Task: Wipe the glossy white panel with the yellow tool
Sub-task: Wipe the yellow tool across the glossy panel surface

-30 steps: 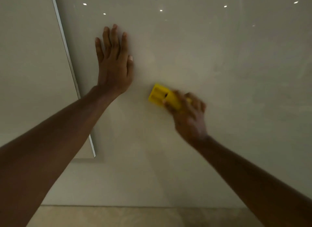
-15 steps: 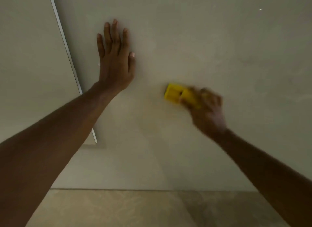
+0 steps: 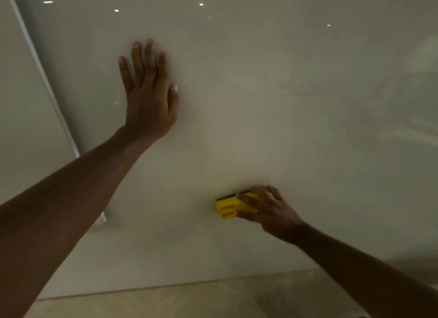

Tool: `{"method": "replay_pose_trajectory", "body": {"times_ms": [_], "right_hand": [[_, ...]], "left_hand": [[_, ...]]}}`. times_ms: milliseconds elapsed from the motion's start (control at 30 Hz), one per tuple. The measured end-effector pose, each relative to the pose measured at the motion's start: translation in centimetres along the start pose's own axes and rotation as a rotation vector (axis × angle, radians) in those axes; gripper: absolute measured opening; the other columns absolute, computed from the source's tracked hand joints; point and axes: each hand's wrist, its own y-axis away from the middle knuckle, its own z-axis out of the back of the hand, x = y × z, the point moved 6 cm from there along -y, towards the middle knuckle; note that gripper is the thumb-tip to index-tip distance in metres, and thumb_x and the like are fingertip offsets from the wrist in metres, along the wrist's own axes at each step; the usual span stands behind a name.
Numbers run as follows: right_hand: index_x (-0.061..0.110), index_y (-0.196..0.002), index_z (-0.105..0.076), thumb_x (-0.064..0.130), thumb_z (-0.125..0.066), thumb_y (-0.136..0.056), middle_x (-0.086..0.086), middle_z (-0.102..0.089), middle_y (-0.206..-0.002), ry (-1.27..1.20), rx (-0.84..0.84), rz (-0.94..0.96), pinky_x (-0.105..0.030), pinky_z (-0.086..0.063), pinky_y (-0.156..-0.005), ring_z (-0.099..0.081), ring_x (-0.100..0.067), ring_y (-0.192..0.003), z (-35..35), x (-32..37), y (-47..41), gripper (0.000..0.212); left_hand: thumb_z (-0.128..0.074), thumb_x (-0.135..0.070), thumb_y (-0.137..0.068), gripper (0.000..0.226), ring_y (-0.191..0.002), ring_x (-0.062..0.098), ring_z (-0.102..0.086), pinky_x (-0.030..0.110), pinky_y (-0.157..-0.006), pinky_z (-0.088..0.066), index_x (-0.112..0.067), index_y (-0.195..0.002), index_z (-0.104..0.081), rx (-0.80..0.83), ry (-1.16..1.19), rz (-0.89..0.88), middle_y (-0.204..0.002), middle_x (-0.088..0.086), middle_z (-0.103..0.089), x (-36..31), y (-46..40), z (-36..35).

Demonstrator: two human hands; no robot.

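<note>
Left hand [image 3: 150,97] spread open and flat, holding nothing, pressed on the big shiny white wall panel [image 3: 296,104] probably to stay steady, right hand [image 3: 265,211] wrapped around the small yellow plastic wiping tool [image 3: 227,207], pushed low against that panel for rubbing.

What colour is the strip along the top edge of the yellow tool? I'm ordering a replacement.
Black, a thin strip along the yellow tool, in the head view.

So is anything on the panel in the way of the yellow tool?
Nothing visible blocks it. The right hand holds the yellow tool against the panel; the left hand rests flat well above and to the left.
</note>
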Motion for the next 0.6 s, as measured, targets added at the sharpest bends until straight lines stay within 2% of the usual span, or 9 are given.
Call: {"method": "replay_pose_trajectory", "body": {"times_ms": [100, 167, 233, 300, 367, 467, 567, 600], "right_hand": [[0.046, -0.139, -0.051, 0.017, -0.058, -0.098, 0.002, -0.052, -0.147, 0.039, -0.134, -0.206, -0.046, -0.042, -0.098, -0.056, -0.033, -0.121, 5.4, -7.2, -2.9, 0.051], [0.042, -0.142, -0.045, 0.024, -0.054, -0.102, -0.003, -0.053, -0.145, 0.077, -0.352, -0.419, -0.048, -0.046, -0.089, -0.057, -0.037, -0.115, 10.8, -13.2, -5.1, 0.045], [0.040, -0.144, -0.043, 0.023, -0.054, -0.100, -0.010, -0.050, -0.148, 0.119, -0.540, -0.630, -0.047, -0.044, -0.087, -0.054, -0.043, -0.115, 15.4, -18.4, -6.0, 0.048], [0.042, -0.146, -0.039, 0.024, -0.056, -0.091, -0.008, -0.043, -0.153, 0.092, -0.582, -0.793, -0.044, -0.044, -0.089, -0.050, -0.041, -0.120, 17.6, -21.7, -6.3, 0.061], [0.042, -0.147, -0.040, 0.024, -0.056, -0.087, -0.008, -0.040, -0.155, 0.103, -0.597, -0.854, -0.044, -0.043, -0.090, -0.048, -0.040, -0.122, 17.3, -21.5, -6.3, 0.064], [0.039, -0.145, -0.045, 0.019, -0.057, -0.095, -0.013, -0.043, -0.153, 0.127, -0.509, -0.703, -0.045, -0.039, -0.092, -0.047, -0.042, -0.121, 12.7, -16.4, -5.3, 0.055], [0.043, -0.139, -0.052, 0.009, -0.063, -0.092, -0.006, -0.047, -0.151, 0.039, -0.270, -0.389, -0.046, -0.032, -0.099, -0.047, -0.039, -0.124, 5.0, -8.8, -0.9, 0.059], [0.042, -0.139, -0.053, 0.007, -0.058, -0.093, -0.005, -0.047, -0.150, 0.014, -0.178, -0.262, -0.046, -0.031, -0.101, -0.046, -0.039, -0.125, 2.7, -6.5, 1.4, 0.058]], "left_hand": [[-0.041, -0.023, -0.108, 0.058, -0.151, 0.060, -0.019, 0.072, -0.121, -0.009, 0.009, -0.156, -0.032, -0.040, -0.002, -0.024, -0.163, 0.038, -0.024, -0.9, -1.5, 0.0], [-0.041, -0.023, -0.108, 0.058, -0.150, 0.060, -0.020, 0.072, -0.121, -0.008, 0.009, -0.156, -0.032, -0.069, -0.005, -0.036, -0.163, 0.038, -0.025, -1.7, -2.6, 0.2], [-0.040, -0.023, -0.108, 0.058, -0.150, 0.060, -0.020, 0.071, -0.121, -0.009, 0.009, -0.156, -0.032, -0.080, -0.015, -0.053, -0.163, 0.038, -0.025, -2.8, -3.6, 0.1], [-0.040, -0.022, -0.108, 0.058, -0.151, 0.059, -0.019, 0.072, -0.121, -0.009, 0.009, -0.156, -0.032, -0.077, -0.017, -0.062, -0.163, 0.037, -0.024, -3.8, -4.5, -0.2], [-0.041, -0.022, -0.108, 0.058, -0.151, 0.059, -0.019, 0.072, -0.121, -0.009, 0.008, -0.156, -0.032, -0.082, -0.015, -0.059, -0.164, 0.036, -0.024, -4.7, -5.2, -0.4], [-0.041, -0.022, -0.108, 0.057, -0.151, 0.059, -0.018, 0.071, -0.121, -0.009, 0.008, -0.156, -0.032, -0.082, -0.006, -0.043, -0.164, 0.036, -0.024, -5.9, -5.8, -0.9], [-0.041, -0.023, -0.109, 0.058, -0.151, 0.060, -0.018, 0.071, -0.121, -0.008, 0.009, -0.156, -0.032, -0.063, 0.013, -0.034, -0.163, 0.037, -0.023, -7.6, -5.9, -1.5], [-0.040, -0.023, -0.109, 0.058, -0.151, 0.060, -0.018, 0.071, -0.121, -0.008, 0.009, -0.156, -0.031, -0.055, 0.017, -0.031, -0.163, 0.037, -0.023, -8.3, -5.8, -1.7]]}}
